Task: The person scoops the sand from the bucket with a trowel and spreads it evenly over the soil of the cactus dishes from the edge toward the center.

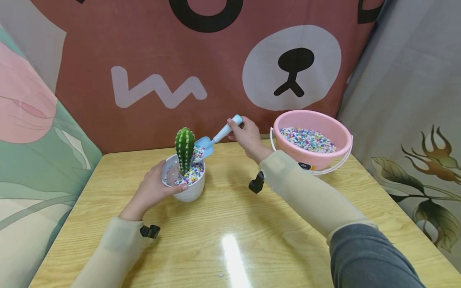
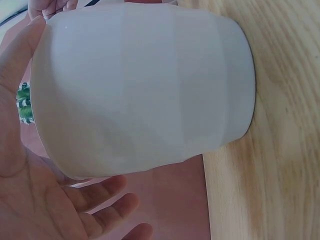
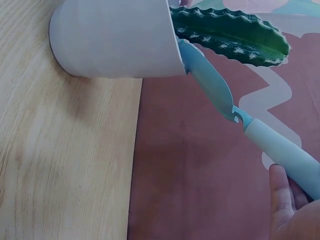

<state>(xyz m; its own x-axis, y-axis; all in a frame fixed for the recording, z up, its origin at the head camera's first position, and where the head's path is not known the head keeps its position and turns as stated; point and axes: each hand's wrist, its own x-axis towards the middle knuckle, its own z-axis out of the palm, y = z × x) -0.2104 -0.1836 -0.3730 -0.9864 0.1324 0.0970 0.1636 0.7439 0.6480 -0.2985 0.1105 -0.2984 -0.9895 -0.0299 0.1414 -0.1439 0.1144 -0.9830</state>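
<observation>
A white flower pot (image 1: 191,194) stands on the table with a green ribbed cactus (image 1: 185,149) upright inside. Multicoloured small beads (image 1: 190,176) cover the right part around the cactus, while the left part shows few. My left hand (image 1: 153,185) holds the pot from its left, thumb at the near rim; in the left wrist view the pot wall (image 2: 145,90) fills the frame. High on its handle, my right hand (image 1: 248,138) grips a light blue toy shovel (image 1: 224,133). Its blade slopes down over the pot's right rim, carrying beads beside the cactus.
At the back right is a pink bucket (image 1: 311,161) with a white handle, partly filled with similar beads (image 1: 307,140). A bear-patterned cloth (image 1: 151,44) hangs behind the wooden table (image 1: 201,240); curtains flank both sides. One small bead (image 1: 221,275) lies near the front edge.
</observation>
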